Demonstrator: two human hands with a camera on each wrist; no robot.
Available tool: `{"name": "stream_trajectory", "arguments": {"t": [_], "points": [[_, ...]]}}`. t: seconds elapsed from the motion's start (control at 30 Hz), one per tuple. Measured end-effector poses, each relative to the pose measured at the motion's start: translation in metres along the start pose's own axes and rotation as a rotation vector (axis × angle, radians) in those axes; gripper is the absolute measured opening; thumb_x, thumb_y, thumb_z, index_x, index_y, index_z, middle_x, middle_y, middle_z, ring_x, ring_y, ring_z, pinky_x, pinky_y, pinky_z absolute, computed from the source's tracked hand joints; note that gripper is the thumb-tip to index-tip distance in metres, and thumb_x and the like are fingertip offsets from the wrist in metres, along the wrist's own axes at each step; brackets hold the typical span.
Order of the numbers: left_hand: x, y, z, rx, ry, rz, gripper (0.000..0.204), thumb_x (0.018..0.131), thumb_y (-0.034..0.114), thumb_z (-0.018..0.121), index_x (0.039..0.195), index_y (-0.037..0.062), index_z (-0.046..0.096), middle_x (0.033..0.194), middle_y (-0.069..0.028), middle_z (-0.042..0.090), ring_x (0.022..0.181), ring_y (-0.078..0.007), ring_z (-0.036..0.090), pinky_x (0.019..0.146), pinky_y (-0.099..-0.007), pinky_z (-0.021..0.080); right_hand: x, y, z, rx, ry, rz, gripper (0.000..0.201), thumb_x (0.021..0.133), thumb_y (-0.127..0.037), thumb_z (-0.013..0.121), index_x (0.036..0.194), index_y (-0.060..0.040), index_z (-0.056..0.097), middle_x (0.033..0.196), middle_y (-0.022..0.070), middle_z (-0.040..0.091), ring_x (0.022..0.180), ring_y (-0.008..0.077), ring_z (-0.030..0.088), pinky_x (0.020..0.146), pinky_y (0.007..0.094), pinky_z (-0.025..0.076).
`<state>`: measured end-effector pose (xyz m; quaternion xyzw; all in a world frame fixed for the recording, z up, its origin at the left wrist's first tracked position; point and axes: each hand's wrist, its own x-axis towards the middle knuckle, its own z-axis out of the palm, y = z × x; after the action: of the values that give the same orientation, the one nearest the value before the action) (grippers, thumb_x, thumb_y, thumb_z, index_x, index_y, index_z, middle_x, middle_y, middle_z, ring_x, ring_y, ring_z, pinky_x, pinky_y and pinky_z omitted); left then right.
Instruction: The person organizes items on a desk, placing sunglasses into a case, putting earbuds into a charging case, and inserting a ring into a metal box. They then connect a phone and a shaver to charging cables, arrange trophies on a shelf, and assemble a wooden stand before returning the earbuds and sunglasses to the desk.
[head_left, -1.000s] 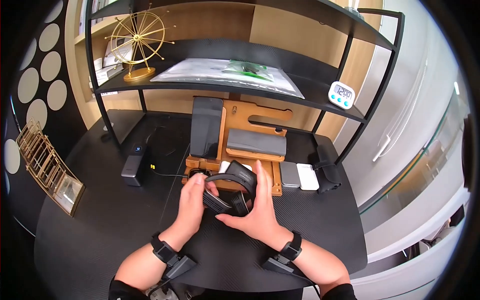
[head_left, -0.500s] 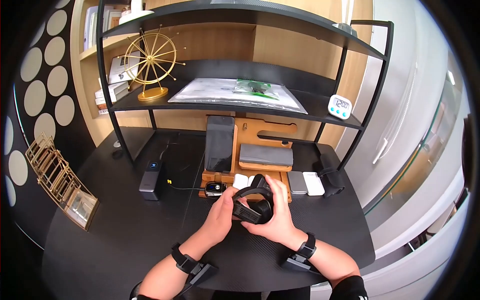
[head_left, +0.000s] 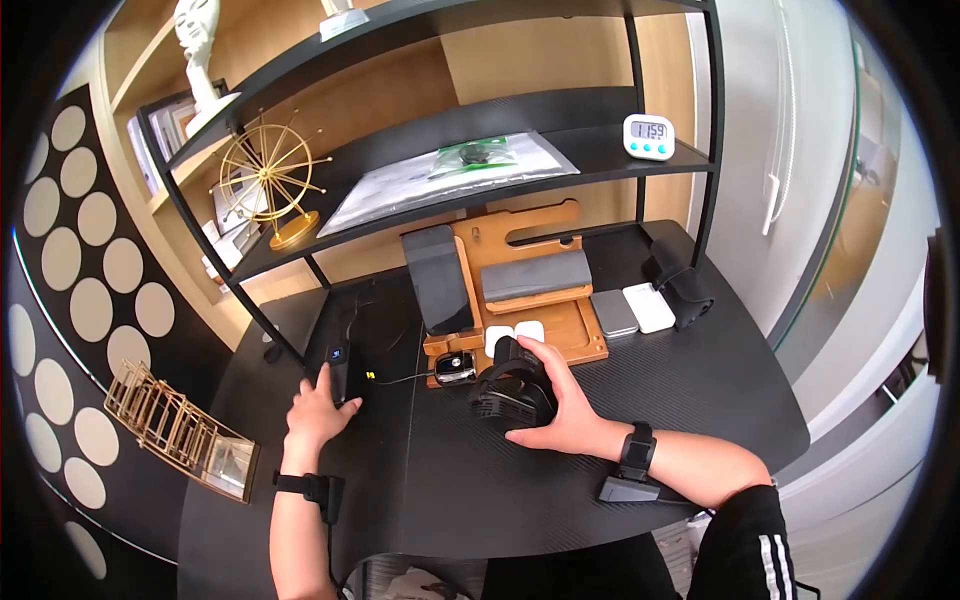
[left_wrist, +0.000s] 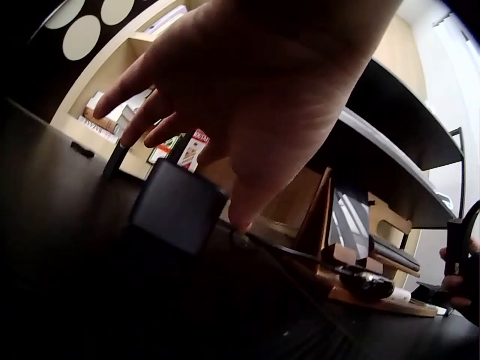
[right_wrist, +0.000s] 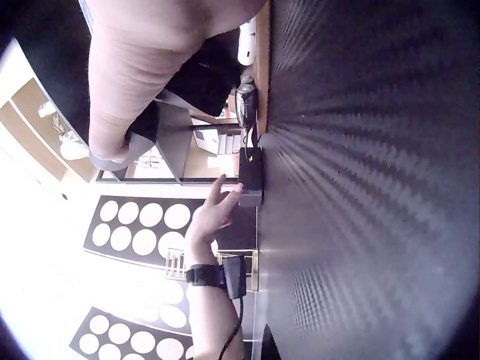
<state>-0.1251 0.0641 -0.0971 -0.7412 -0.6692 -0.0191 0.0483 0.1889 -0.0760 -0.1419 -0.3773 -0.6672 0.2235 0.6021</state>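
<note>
My right hand (head_left: 572,410) grips a black device (head_left: 505,395) with a curved band and slotted vents, low over the table before the wooden stand (head_left: 590,348). At the left, my left hand (head_left: 318,408) is spread around the near side of a dark box-shaped power bank (head_left: 341,372) with a small lit display. Its index finger reaches along the box and its thumb lies out to the right. In the left wrist view the power bank (left_wrist: 180,206) stands below the extended fingers, and the black device (left_wrist: 454,244) shows at the right edge.
The stand bears a phone (head_left: 440,280), a grey case (head_left: 536,275) and a watch (head_left: 455,367) on a cable. Grey and white flat boxes (head_left: 650,307) lie to its right. A shelf with a golden wheel (head_left: 265,174) and a timer (head_left: 649,137) spans the back.
My left hand has let go of the black device and moved left to the power bank. The right hand keeps the device. The head view has tilted, and the timer has dropped from 12:00 to 11:59.
</note>
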Motion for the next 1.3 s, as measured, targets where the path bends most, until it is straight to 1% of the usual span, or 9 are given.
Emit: {"name": "stream_trajectory", "arguments": {"t": [0.1, 0.37, 0.73, 0.8, 1.07, 1.13, 1.2, 1.23, 1.3], "points": [[0.009, 0.001, 0.012, -0.111, -0.048, -0.001, 0.088, 0.074, 0.048, 0.066, 0.144, 0.018, 0.022, 0.121, -0.0223, 0.049, 0.108, -0.0386, 0.054, 0.089, -0.0437, 0.046, 0.0, -0.009, -0.002, -0.082, -0.089, -0.024, 0.098, 0.061, -0.018, 0.081, 0.14, -0.0064, 0.024, 0.131, 0.0142, 0.034, 0.125, 0.0277, 0.035, 0.106, 0.037, 0.028], [0.03, 0.004, 0.023, -0.147, 0.07, 0.062, 0.073, 0.077, 0.024, 0.066, 0.141, 0.0197, 0.032, 0.11, -0.0287, 0.05, 0.102, -0.0402, 0.056, 0.087, -0.0435, 0.047, -0.002, 0.002, -0.002, -0.006, -0.101, 0.029, 0.098, 0.063, -0.019, 0.081, 0.141, -0.006, 0.023, 0.135, 0.0142, 0.032, 0.128, 0.0263, 0.033, 0.107, 0.0367, 0.026], [0.044, -0.027, 0.038, -0.217, 0.213, -0.002, 0.062, 0.08, 0.016, 0.064, 0.137, 0.0227, 0.039, 0.109, -0.0264, 0.049, 0.101, -0.0414, 0.054, 0.089, -0.0444, 0.046, -0.001, 0.011, -0.001, 0.034, -0.129, 0.051, 0.096, 0.065, -0.019, 0.08, 0.141, -0.007, 0.022, 0.137, 0.0146, 0.031, 0.13, 0.0264, 0.031, 0.107, 0.0372, 0.026], [0.047, -0.031, 0.037, -0.275, 0.186, 0.022, 0.062, 0.08, 0.014, 0.065, 0.136, 0.0221, 0.041, 0.111, -0.0266, 0.049, 0.103, -0.0416, 0.053, 0.09, -0.0442, 0.046, -0.001, 0.01, -0.001, 0.07, -0.136, 0.083, 0.097, 0.063, -0.009, 0.077, 0.142, -0.0041, 0.021, 0.14, 0.0108, 0.029, 0.13, 0.0202, 0.029, 0.108, 0.033, 0.023], [0.05, -0.031, 0.042, -0.177, 0.206, 0.025, 0.066, 0.079, 0.012, 0.065, 0.138, 0.027, 0.038, 0.106, -0.0252, 0.05, 0.102, -0.0429, 0.053, 0.087, -0.0459, 0.046, 0.0, 0.015, 0.0, 0.023, -0.11, 0.04, 0.095, 0.064, -0.019, 0.08, 0.14, -0.0046, 0.024, 0.136, 0.0156, 0.034, 0.127, 0.0262, 0.036, 0.106, 0.0356, 0.028], [0.045, -0.017, 0.03, -0.057, 0.085, -0.093, 0.072, 0.079, 0.018, 0.066, 0.141, 0.0259, 0.03, 0.122, -0.025, 0.045, 0.114, -0.0404, 0.046, 0.093, -0.0492, 0.041, 0.0, 0.016, 0.001, 0.008, -0.076, -0.018, 0.095, 0.064, -0.02, 0.081, 0.139, -0.0043, 0.025, 0.134, 0.0163, 0.036, 0.124, 0.0273, 0.039, 0.105, 0.0356, 0.031], [0.04, -0.017, 0.042, 0.021, 0.282, 0.036, 0.079, 0.079, 0.02, 0.066, 0.144, 0.0244, 0.022, 0.131, -0.0245, 0.038, 0.122, -0.0385, 0.039, 0.098, -0.0538, 0.034, 0.004, 0.008, -0.004, 0.057, -0.089, 0.005, 0.094, 0.064, -0.019, 0.08, 0.139, -0.0046, 0.026, 0.135, 0.0161, 0.036, 0.125, 0.0269, 0.038, 0.105, 0.0356, 0.03], [0.024, 0.005, 0.023, -0.039, 0.246, 0.043, 0.084, 0.078, 0.021, 0.067, 0.145, 0.0225, 0.017, 0.137, -0.0239, 0.032, 0.126, -0.0381, 0.033, 0.1, -0.0573, 0.027, 0.007, 0.005, -0.008, 0.032, -0.07, -0.014, 0.095, 0.063, -0.019, 0.08, 0.139, -0.0047, 0.026, 0.135, 0.0158, 0.035, 0.126, 0.0266, 0.036, 0.106, 0.0354, 0.029], [-0.007, 0.04, -0.005, -0.153, 0.349, 0.255, 0.076, 0.078, 0.018, 0.067, 0.142, 0.0157, 0.026, 0.131, -0.0212, 0.041, 0.121, -0.0349, 0.041, 0.099, -0.0488, 0.032, 0.015, -0.001, -0.016, 0.086, -0.02, -0.024, 0.097, 0.062, -0.017, 0.081, 0.14, -0.005, 0.024, 0.137, 0.0146, 0.033, 0.129, 0.0245, 0.032, 0.107, 0.0353, 0.026]]}}
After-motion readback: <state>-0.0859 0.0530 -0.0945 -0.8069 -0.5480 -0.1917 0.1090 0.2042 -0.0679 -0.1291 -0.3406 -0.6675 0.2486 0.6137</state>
